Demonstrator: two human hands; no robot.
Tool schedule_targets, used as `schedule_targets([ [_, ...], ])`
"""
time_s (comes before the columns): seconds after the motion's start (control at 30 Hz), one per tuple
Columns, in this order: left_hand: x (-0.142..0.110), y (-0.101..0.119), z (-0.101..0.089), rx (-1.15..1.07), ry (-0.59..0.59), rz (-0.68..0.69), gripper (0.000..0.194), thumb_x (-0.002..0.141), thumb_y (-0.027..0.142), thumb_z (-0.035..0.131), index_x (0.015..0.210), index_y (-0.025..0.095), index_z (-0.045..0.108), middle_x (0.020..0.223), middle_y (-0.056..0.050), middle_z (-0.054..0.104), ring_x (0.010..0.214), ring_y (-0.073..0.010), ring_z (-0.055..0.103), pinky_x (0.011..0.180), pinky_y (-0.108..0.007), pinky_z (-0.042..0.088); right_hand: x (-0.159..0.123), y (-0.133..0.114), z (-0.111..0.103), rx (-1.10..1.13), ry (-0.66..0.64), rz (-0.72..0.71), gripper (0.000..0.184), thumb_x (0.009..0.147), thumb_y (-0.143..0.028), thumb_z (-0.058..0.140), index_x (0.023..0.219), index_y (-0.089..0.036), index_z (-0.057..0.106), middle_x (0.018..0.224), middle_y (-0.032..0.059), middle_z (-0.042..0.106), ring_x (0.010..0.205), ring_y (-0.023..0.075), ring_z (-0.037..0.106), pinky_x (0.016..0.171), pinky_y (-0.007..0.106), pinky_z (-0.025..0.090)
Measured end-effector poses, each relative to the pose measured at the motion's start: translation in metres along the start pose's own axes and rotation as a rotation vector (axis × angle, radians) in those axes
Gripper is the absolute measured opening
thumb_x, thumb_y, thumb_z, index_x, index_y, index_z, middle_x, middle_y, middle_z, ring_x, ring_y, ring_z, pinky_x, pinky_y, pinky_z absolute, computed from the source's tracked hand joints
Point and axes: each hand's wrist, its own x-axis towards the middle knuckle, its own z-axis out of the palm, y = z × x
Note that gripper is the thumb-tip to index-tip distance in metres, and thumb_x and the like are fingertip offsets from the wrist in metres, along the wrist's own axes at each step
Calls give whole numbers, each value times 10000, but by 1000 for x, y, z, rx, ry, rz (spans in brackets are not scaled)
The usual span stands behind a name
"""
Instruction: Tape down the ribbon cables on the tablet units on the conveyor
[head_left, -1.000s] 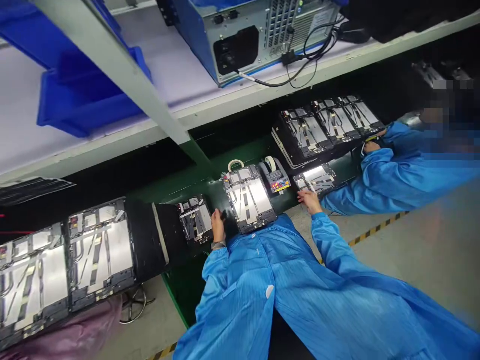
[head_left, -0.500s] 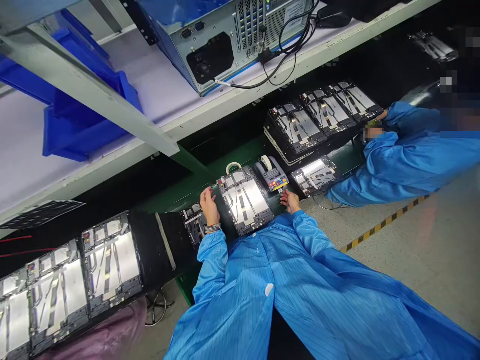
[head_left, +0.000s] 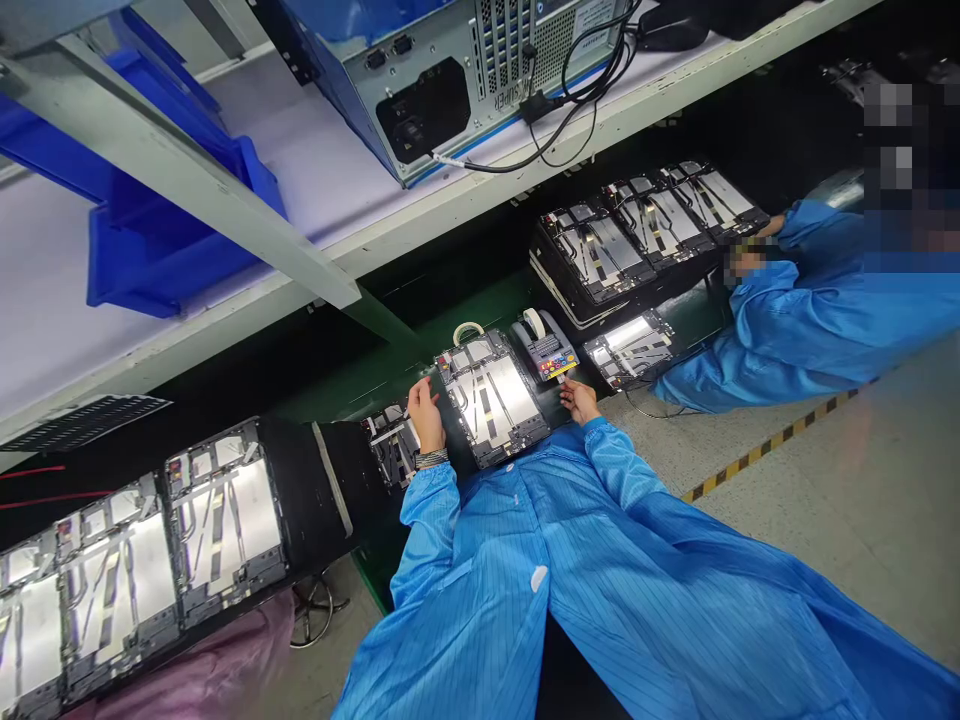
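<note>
Panel [head_left: 491, 400] lies directly in front of me on the bench [head_left: 352, 393], with dark strips already running along its silver backing; from here I can't tell what remains to be done on it. My left hand [head_left: 425, 415] sits just beside its left edge, fingers spread wide, holding nothing I can see. My right hand [head_left: 579, 402] is just off its right corner, fingers drawn narrow near the tape dispenser [head_left: 546, 347]; whether they pinch a strip of tape, I can't tell. Left of the panel, similar boards [head_left: 225, 520] line up, looking equally far along. Right of it, a co-worker's sleeve [head_left: 787, 330] reaches toward another row [head_left: 645, 235].
</note>
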Motion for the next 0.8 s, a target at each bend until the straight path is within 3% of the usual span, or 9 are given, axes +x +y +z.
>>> schedule_targets([
  [0.23,-4,4,2,44,4,9,292,995,450,612,1116,207,720,1335,-104,698,1259,-232,632,986,-350,546,-5,4,2,23,128,-22,111,938,-148,697,889,-182,605,616,-71,608,445,54,537,393,116,467],
  [0.37,-5,14,4,111,33,70,278,1003,427,610,1124,198,711,1251,-104,706,1196,-226,648,1032,-373,524,-11,5,4,58,190,-28,143,938,-173,683,920,-212,546,652,-77,622,517,72,611,469,134,545],
  [0.53,-10,46,12,267,39,303,219,988,360,658,1152,218,691,1327,-103,644,1304,-243,589,1152,-393,442,-8,2,17,93,208,-13,346,816,-98,779,887,-238,471,674,-82,639,585,92,664,561,175,610],
  [0.67,-23,78,26,384,-24,473,209,999,337,661,1187,244,676,1428,-116,577,1419,-283,493,1236,-439,340,-6,1,24,102,206,17,337,823,-84,752,873,-246,461,671,-74,639,584,101,666,554,188,608],
  [0.8,-33,100,42,443,-111,555,186,994,305,663,1170,245,682,1421,-117,584,1410,-304,482,1225,-453,345,-10,2,26,90,196,24,314,845,-125,755,893,-249,470,673,-78,645,586,108,680,547,195,610],
])
